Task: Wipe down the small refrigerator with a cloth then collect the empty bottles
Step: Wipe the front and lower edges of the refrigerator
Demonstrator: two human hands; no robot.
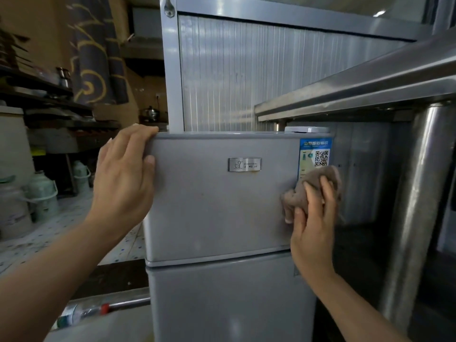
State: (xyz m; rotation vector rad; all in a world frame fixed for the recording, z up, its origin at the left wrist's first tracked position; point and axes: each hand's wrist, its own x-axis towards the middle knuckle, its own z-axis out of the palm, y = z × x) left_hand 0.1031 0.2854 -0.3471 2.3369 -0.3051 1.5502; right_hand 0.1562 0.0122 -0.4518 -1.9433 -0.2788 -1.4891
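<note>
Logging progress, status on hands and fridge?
Left hand grips upper door's top-left corner. Right hand presses cloth to door's right edge, below label. Nothing in the way.

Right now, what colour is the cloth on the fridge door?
The cloth is light brown, a dull beige; the head view shows it, pressed to the grey fridge.

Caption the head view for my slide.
Right hand presses brown cloth on grey refrigerator door; left hand grips its corner.
</note>
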